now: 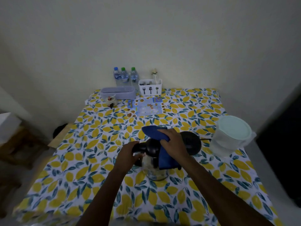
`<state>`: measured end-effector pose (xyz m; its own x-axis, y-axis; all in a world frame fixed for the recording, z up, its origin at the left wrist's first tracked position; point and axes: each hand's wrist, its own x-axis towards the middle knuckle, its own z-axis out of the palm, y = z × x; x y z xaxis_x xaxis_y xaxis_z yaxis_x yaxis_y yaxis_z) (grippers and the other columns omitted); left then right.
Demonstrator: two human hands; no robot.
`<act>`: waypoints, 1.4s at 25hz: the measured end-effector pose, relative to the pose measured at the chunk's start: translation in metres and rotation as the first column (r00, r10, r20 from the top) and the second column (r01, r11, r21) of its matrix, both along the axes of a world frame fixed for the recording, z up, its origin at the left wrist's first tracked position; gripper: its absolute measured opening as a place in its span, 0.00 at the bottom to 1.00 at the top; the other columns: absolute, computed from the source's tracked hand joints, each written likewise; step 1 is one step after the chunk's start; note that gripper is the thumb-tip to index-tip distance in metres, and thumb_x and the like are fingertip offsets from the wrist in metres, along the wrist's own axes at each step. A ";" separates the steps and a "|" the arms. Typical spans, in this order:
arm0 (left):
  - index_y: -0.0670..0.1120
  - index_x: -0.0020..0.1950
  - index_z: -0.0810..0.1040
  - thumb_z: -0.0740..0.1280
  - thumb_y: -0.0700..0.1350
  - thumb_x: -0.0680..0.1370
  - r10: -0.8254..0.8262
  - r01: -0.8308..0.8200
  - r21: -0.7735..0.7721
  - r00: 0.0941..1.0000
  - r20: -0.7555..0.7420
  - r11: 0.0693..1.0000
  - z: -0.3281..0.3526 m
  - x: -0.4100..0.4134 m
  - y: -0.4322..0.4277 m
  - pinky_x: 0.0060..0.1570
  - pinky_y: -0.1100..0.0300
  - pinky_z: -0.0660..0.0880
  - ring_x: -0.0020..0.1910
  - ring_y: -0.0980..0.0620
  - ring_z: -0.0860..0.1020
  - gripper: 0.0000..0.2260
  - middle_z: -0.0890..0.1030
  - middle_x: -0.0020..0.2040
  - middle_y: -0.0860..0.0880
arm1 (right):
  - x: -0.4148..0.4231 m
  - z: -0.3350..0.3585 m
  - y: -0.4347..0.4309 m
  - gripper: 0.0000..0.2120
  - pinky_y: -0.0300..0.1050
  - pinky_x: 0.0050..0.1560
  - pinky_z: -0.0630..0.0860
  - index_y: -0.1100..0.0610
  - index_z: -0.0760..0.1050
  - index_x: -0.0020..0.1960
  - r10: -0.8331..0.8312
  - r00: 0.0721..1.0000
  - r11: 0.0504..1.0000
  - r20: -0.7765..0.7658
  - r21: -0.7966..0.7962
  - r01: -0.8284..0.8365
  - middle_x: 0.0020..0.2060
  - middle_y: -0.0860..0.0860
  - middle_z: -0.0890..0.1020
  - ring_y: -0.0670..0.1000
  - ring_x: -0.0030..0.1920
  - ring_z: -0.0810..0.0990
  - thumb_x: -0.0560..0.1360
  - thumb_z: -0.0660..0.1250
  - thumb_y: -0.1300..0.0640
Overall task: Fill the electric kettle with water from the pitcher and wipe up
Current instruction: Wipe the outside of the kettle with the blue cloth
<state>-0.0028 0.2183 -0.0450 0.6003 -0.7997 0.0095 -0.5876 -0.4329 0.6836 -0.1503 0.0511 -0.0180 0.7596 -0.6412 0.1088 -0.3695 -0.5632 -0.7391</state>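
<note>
A glass electric kettle (154,168) with a black lid and handle stands off its base in the middle of the lemon-print table (81,168). My left hand (130,154) grips the black handle on the kettle's left side. My right hand (172,142) presses a blue cloth (164,157) over the kettle's top and right side. Just behind the kettle lies its round black base (193,142) with a cord. A clear pitcher (231,136) with a pale green lid stands to the right.
At the back by the wall stand three water bottles (124,77), a white cutlery caddy (150,87), a grey oblong box (118,92) and a small jar (110,100). A printed blue sheet (146,106) lies flat behind the kettle.
</note>
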 end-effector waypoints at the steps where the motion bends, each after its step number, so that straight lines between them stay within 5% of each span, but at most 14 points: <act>1: 0.44 0.63 0.76 0.74 0.46 0.73 0.032 -0.031 0.011 0.999 -0.038 0.999 0.001 0.004 0.001 0.54 0.58 0.72 0.56 0.45 0.79 0.20 0.81 0.58 0.43 | 0.014 0.002 0.006 0.20 0.57 0.59 0.70 0.51 0.71 0.68 0.043 0.994 0.998 -0.100 -0.049 -0.048 0.64 0.56 0.72 0.61 0.61 0.71 0.77 0.61 0.57; 5: 0.45 0.55 0.80 0.77 0.44 0.70 0.052 -0.054 -0.017 0.995 -0.084 0.998 0.002 0.014 -0.002 0.49 0.57 0.75 0.50 0.46 0.81 0.15 0.84 0.51 0.43 | 0.030 0.002 0.021 0.19 0.54 0.51 0.69 0.47 0.67 0.69 0.038 0.934 0.948 -0.356 -0.282 -0.146 0.70 0.50 0.69 0.59 0.59 0.66 0.79 0.56 0.50; 9: 0.43 0.51 0.82 0.77 0.40 0.70 0.043 -0.049 -0.045 0.993 -0.111 0.998 0.001 0.018 -0.001 0.45 0.59 0.74 0.44 0.53 0.79 0.12 0.85 0.48 0.44 | 0.001 -0.013 0.045 0.22 0.58 0.53 0.72 0.45 0.70 0.68 0.032 0.948 0.859 -0.317 -0.475 -0.188 0.73 0.50 0.68 0.63 0.61 0.68 0.74 0.61 0.52; 13: 0.40 0.55 0.82 0.72 0.35 0.73 0.028 -0.034 -0.054 0.994 -0.102 0.998 0.001 0.020 -0.001 0.56 0.57 0.75 0.54 0.44 0.81 0.11 0.84 0.54 0.41 | -0.026 -0.033 0.064 0.22 0.60 0.46 0.76 0.48 0.77 0.62 0.087 0.984 0.814 -0.158 -0.558 -0.162 0.68 0.52 0.75 0.65 0.54 0.75 0.68 0.67 0.58; 18: 0.43 0.61 0.76 0.75 0.42 0.71 -0.059 0.066 0.119 0.997 -0.059 0.991 0.010 0.019 -0.007 0.54 0.54 0.73 0.58 0.42 0.77 0.20 0.80 0.59 0.43 | -0.003 -0.024 0.027 0.18 0.58 0.56 0.74 0.50 0.79 0.60 -0.080 0.997 0.978 -0.014 -0.197 0.075 0.64 0.52 0.77 0.61 0.57 0.72 0.73 0.61 0.60; 22: 0.46 0.66 0.73 0.78 0.54 0.67 -0.216 0.218 0.063 0.976 -0.032 0.974 0.014 -0.009 -0.022 0.57 0.53 0.73 0.60 0.44 0.76 0.31 0.78 0.61 0.45 | 0.022 -0.010 -0.037 0.15 0.49 0.46 0.72 0.55 0.77 0.60 0.015 0.942 0.984 -0.336 0.170 0.045 0.57 0.60 0.80 0.59 0.49 0.77 0.78 0.56 0.59; 25: 0.48 0.61 0.77 0.78 0.60 0.64 -0.154 0.154 -0.041 0.988 -0.011 0.987 0.009 -0.017 -0.027 0.54 0.49 0.77 0.54 0.49 0.79 0.30 0.82 0.54 0.48 | 0.028 -0.016 -0.056 0.17 0.50 0.46 0.71 0.57 0.74 0.64 0.117 0.902 0.919 -0.416 0.389 0.060 0.59 0.62 0.78 0.59 0.48 0.76 0.78 0.56 0.60; 29: 0.45 0.64 0.75 0.77 0.62 0.62 -0.118 0.118 -0.025 0.993 -0.024 0.993 0.004 -0.013 -0.027 0.56 0.47 0.76 0.56 0.49 0.78 0.36 0.81 0.55 0.47 | 0.004 -0.035 -0.062 0.18 0.58 0.54 0.75 0.56 0.72 0.66 0.057 0.957 0.735 -0.286 0.660 0.153 0.57 0.63 0.79 0.64 0.53 0.79 0.78 0.56 0.63; 35: 0.45 0.64 0.74 0.79 0.59 0.61 -0.079 0.075 -0.064 0.996 -0.050 0.995 0.000 -0.013 -0.028 0.57 0.49 0.76 0.57 0.49 0.77 0.37 0.79 0.56 0.49 | -0.026 -0.064 -0.048 0.20 0.48 0.44 0.75 0.52 0.78 0.59 -0.108 0.986 0.606 -0.125 0.778 0.165 0.46 0.55 0.83 0.58 0.45 0.81 0.75 0.56 0.67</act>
